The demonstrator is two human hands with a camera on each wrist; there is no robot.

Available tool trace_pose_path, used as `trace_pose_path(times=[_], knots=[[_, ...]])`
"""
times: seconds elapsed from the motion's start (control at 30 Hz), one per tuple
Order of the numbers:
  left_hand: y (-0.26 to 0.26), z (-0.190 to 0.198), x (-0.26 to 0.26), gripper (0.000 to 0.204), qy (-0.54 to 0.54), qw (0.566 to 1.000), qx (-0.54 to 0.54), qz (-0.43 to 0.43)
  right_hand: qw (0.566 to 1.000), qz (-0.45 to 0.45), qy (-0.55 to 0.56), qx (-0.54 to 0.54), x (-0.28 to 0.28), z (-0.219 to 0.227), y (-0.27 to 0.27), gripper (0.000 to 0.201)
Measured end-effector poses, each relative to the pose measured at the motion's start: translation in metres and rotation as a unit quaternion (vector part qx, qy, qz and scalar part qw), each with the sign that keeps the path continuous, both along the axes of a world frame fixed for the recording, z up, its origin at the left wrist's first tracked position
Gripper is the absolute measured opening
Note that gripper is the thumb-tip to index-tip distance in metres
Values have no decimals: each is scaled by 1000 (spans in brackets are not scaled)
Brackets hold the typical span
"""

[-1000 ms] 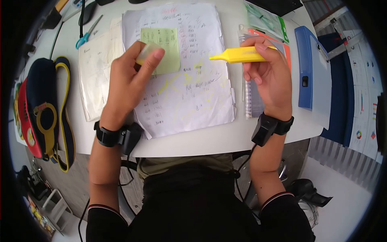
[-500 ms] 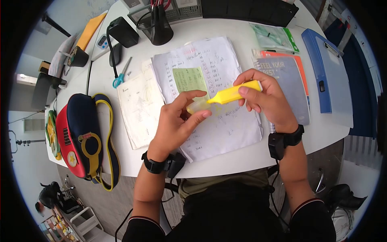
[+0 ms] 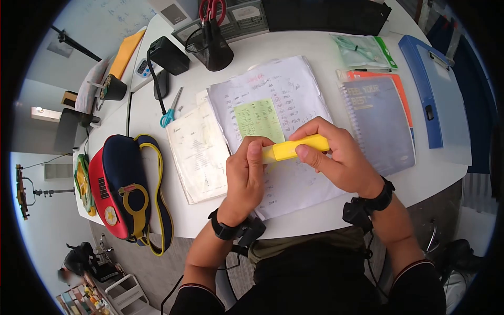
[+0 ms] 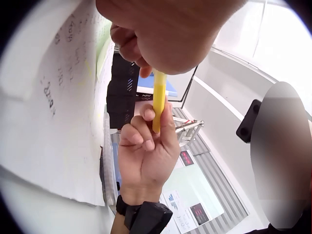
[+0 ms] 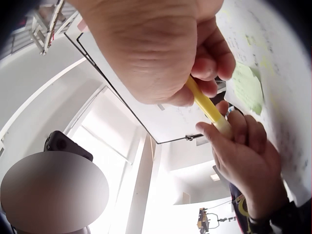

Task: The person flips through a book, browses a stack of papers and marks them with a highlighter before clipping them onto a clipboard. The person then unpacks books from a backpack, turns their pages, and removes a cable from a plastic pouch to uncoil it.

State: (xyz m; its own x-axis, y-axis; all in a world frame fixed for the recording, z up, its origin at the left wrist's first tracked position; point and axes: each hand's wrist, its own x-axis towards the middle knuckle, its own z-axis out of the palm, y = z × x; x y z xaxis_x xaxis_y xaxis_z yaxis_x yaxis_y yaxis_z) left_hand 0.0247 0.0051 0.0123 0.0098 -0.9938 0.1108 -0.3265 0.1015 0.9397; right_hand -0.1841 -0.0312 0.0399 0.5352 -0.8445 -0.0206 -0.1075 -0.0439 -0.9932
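Note:
A yellow highlighter [image 3: 301, 147] is held level over the papers, between both hands. My right hand [image 3: 341, 157] pinches its barrel with thumb and fingers. At the other end, my left hand [image 3: 245, 176] grips the pale translucent cap [image 5: 222, 126], which sits over the tip end. The left wrist view shows the yellow barrel [image 4: 159, 105] in line with the cap. Below the hands lie white handwritten sheets [image 3: 304, 94] with yellow marks, and a green sticky note [image 3: 260, 119] on them.
Left of the sheets are a worn booklet [image 3: 197, 157], blue-handled scissors [image 3: 168, 116] and a red and navy bag [image 3: 123, 184]. On the right lie a spiral notebook [image 3: 380, 123] and a blue file case [image 3: 422, 94]. A black pen holder [image 3: 215, 50] stands at the back.
The hands have come together. The highlighter's tip, bare a second ago, is now inside the cap in the left hand. The head view has shifted, showing more of the desk's back.

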Motion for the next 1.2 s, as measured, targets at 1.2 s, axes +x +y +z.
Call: trace_pose_path(times=[1.2], knots=[[-37,-7,67,46,300,936,71,169,923,-279,245,-99,-13,-22,-22,21]])
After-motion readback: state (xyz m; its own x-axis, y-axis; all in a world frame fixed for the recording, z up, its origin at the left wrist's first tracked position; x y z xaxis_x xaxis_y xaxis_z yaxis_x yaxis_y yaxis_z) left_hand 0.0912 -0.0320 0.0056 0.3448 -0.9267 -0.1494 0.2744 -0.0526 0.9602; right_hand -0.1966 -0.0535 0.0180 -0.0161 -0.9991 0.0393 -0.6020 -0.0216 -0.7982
